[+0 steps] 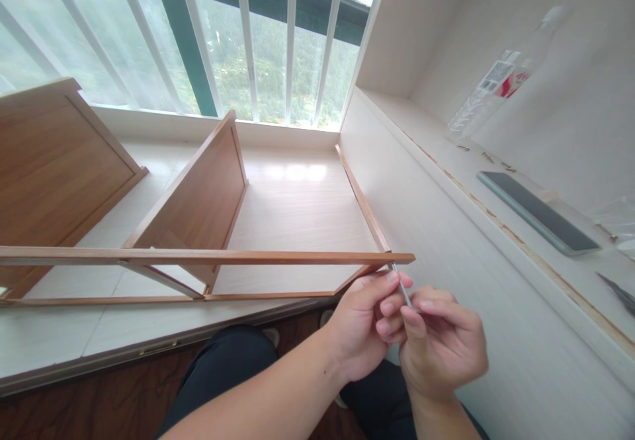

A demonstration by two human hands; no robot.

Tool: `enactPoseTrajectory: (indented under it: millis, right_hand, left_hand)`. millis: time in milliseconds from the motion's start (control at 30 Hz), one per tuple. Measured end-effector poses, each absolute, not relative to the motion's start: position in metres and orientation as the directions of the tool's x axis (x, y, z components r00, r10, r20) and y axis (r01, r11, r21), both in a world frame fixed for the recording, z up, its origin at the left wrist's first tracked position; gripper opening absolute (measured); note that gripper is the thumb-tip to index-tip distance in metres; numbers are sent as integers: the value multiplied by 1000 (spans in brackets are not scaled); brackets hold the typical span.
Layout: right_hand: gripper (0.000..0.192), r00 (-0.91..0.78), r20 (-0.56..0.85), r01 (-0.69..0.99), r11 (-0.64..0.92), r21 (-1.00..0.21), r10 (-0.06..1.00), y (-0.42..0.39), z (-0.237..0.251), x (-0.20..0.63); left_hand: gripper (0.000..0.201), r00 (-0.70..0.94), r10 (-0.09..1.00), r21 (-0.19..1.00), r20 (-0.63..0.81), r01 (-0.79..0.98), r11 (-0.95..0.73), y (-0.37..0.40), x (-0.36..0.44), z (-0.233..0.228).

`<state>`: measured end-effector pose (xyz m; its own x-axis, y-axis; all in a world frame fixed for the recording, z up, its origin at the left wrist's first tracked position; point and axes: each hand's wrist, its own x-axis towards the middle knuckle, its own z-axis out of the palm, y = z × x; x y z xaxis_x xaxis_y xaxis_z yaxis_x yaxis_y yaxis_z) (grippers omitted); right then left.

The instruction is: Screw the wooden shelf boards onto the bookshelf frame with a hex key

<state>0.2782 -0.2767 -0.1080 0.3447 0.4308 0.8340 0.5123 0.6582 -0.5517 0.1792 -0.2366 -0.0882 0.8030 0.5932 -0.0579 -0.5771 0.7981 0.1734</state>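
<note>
Both my hands meet at the right end of a wooden frame's front rail (278, 257). My left hand (364, 321) is closed, thumb and fingers pinching a thin silver hex key (405, 293) near its upper end. The fingertips of my right hand (444, 337) pinch the lower end of the hex key and hide part of it. Its upper tip points at the underside of the rail's end, beside the joint with a side rail (364, 202). Whether the tip sits in a bolt, I cannot tell. Two brown wooden panels (198, 202) (54, 175) stand in the frame to the left.
On the right ledge lie a clear plastic bottle (501, 79), several small screws (487, 156), a phone (538, 212) and a dark pointed object (615, 291). A white side wall (446, 241) borders the frame. Barred windows (268, 49) are behind. My legs (223, 367) are below.
</note>
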Motion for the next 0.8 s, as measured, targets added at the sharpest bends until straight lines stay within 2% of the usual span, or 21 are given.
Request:
enactPoseTrajectory:
  millis: [367, 800]
  right_hand:
    - [21, 319, 823, 518, 641, -566, 469, -278, -105, 277]
    - [13, 373, 751, 450, 601, -660, 545, -281, -107, 276]
  left_hand:
    - [27, 800, 598, 187, -57, -580, 793, -236, 179, -87]
    - [22, 794, 605, 176, -61, -588, 789, -235, 179, -90]
